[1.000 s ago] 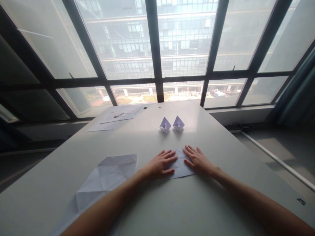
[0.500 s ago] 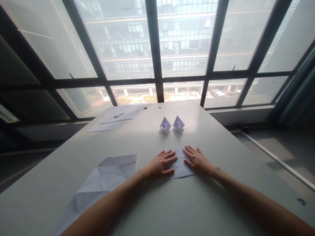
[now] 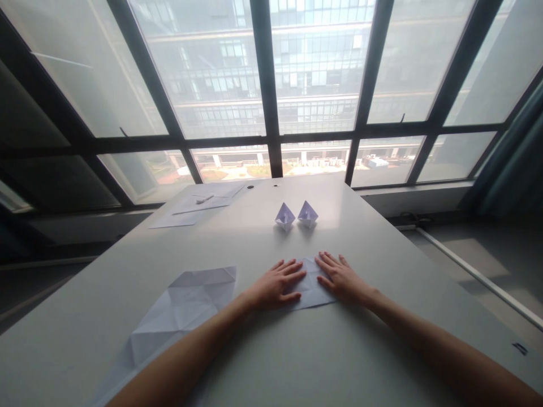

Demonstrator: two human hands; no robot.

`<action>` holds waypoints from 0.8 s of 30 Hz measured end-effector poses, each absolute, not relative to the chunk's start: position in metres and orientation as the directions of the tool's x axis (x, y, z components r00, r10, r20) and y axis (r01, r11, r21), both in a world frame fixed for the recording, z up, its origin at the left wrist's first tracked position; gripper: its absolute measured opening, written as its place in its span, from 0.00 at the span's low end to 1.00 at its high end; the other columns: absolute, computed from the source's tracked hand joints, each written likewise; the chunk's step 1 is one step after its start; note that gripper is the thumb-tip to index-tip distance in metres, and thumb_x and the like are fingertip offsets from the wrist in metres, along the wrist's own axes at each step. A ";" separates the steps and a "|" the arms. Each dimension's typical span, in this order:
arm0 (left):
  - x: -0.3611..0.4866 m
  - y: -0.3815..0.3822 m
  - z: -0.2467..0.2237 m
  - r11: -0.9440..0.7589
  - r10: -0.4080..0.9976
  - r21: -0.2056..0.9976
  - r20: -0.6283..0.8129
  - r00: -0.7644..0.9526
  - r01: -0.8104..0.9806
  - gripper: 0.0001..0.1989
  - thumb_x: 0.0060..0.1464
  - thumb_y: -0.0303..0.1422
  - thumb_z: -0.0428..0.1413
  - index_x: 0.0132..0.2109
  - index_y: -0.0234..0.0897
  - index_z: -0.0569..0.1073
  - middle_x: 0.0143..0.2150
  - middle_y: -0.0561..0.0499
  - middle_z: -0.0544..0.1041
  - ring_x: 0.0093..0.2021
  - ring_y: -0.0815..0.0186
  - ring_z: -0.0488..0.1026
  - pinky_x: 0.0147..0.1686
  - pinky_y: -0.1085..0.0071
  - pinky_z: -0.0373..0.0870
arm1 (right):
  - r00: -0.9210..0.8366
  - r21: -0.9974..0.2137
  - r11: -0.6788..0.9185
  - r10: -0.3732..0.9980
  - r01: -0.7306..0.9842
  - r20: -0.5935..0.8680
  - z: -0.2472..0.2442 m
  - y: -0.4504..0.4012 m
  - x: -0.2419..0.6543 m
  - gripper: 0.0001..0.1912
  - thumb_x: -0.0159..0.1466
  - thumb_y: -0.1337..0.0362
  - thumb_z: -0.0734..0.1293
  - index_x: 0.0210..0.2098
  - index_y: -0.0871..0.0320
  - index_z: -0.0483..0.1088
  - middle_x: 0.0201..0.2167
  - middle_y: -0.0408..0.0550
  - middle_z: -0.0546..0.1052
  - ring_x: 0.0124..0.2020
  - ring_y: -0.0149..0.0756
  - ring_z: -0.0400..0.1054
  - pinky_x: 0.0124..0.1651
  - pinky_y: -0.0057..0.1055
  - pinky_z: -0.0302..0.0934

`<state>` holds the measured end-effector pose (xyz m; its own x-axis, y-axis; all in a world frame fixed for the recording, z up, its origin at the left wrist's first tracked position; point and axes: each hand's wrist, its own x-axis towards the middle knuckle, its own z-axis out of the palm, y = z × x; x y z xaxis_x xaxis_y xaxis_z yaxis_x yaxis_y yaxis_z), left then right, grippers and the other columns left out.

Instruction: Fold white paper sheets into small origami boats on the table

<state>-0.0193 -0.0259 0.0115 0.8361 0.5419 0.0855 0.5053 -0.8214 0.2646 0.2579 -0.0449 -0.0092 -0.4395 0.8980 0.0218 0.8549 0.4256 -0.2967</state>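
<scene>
A small creased sheet of white paper point(image 3: 311, 291) lies flat on the white table point(image 3: 348, 350). My left hand point(image 3: 278, 284) rests on its left part, palm down with the fingers spread. On the right part lies my right hand point(image 3: 341, 277), also flat and with fingers apart. Both hands hide the sheet's sides. Just beyond them stand two folded paper figures, the left one point(image 3: 284, 217) and the right one point(image 3: 307, 214), each with a pointed top.
A larger creased paper point(image 3: 182, 305) lies at the left, partly under my left forearm. Further back on the left are flat paper sheets point(image 3: 182, 217) with a small white item point(image 3: 205, 199) on top. Tall windows point(image 3: 224, 68) rise behind the table.
</scene>
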 end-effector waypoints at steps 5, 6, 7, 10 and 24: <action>-0.019 -0.026 0.011 -0.819 0.545 0.264 0.079 0.835 0.509 0.33 0.64 0.50 0.52 0.71 0.50 0.56 0.74 0.50 0.51 0.73 0.51 0.48 0.70 0.50 0.44 | -0.437 -0.297 0.424 0.899 0.855 0.024 -0.008 -0.045 0.258 0.35 0.72 0.46 0.52 0.72 0.58 0.49 0.73 0.55 0.45 0.74 0.46 0.36 0.71 0.54 0.30; -0.019 -0.026 0.012 -0.819 0.545 0.264 0.080 0.835 0.509 0.33 0.64 0.50 0.52 0.71 0.50 0.56 0.74 0.50 0.51 0.73 0.51 0.48 0.70 0.50 0.44 | -0.437 -0.297 0.423 0.899 0.856 0.022 -0.008 -0.045 0.258 0.35 0.72 0.46 0.52 0.72 0.58 0.49 0.73 0.55 0.45 0.74 0.46 0.36 0.71 0.54 0.30; -0.019 -0.026 0.012 -0.819 0.544 0.264 0.081 0.835 0.509 0.33 0.64 0.50 0.52 0.71 0.50 0.57 0.74 0.50 0.51 0.73 0.51 0.48 0.70 0.50 0.44 | -0.437 -0.296 0.423 0.899 0.856 0.019 -0.008 -0.045 0.258 0.35 0.72 0.46 0.52 0.72 0.58 0.49 0.73 0.56 0.45 0.74 0.47 0.36 0.71 0.54 0.30; -0.019 -0.026 0.012 -0.820 0.544 0.266 0.084 0.835 0.507 0.33 0.63 0.51 0.52 0.71 0.50 0.57 0.74 0.50 0.52 0.73 0.51 0.48 0.70 0.51 0.45 | -0.439 -0.295 0.423 0.898 0.857 0.015 -0.008 -0.045 0.258 0.35 0.72 0.47 0.52 0.72 0.58 0.48 0.73 0.56 0.45 0.74 0.47 0.36 0.71 0.54 0.31; -0.018 -0.026 0.014 -0.810 0.553 0.268 0.057 0.831 0.521 0.33 0.64 0.52 0.51 0.71 0.50 0.56 0.74 0.50 0.50 0.73 0.52 0.47 0.71 0.52 0.43 | -0.435 -0.302 0.418 0.900 0.857 0.010 -0.006 -0.045 0.258 0.35 0.72 0.46 0.52 0.72 0.58 0.49 0.73 0.55 0.45 0.74 0.46 0.36 0.71 0.54 0.30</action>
<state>-0.0181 -0.0263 0.0135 0.8310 0.5534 0.0572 0.5211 -0.8103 0.2681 0.2576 -0.0454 -0.0059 -0.4355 0.9001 0.0098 0.8568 0.4178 -0.3023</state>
